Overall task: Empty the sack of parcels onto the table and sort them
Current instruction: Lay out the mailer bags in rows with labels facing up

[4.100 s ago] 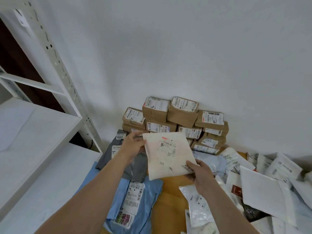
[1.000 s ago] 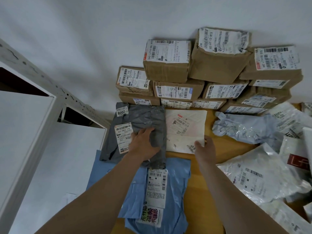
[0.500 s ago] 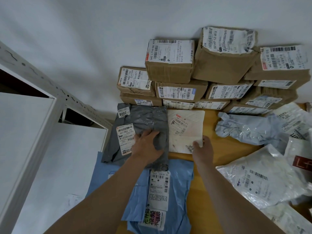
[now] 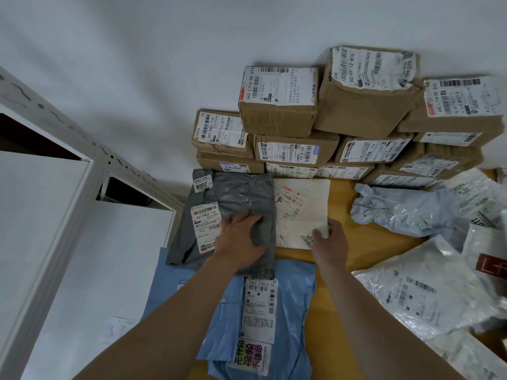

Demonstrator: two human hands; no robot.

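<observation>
Count so far: about twelve cardboard boxes (image 4: 277,116) stacked against the wall, one grey mailer (image 4: 241,196), one white mailer (image 4: 304,215), one blue mailer (image 4: 293,294), plus a crumpled pale bag (image 4: 406,212) and more bags off right. The white mailer lies flat, label up, long side running toward the wall, far edge at the boxes, left edge against the grey one. Left hand (image 4: 241,239) rests flat on the grey mailer, fingers relaxed. Right hand (image 4: 330,242) pinches the white mailer's near right corner. Bare table (image 4: 343,215) shows to its right.
</observation>
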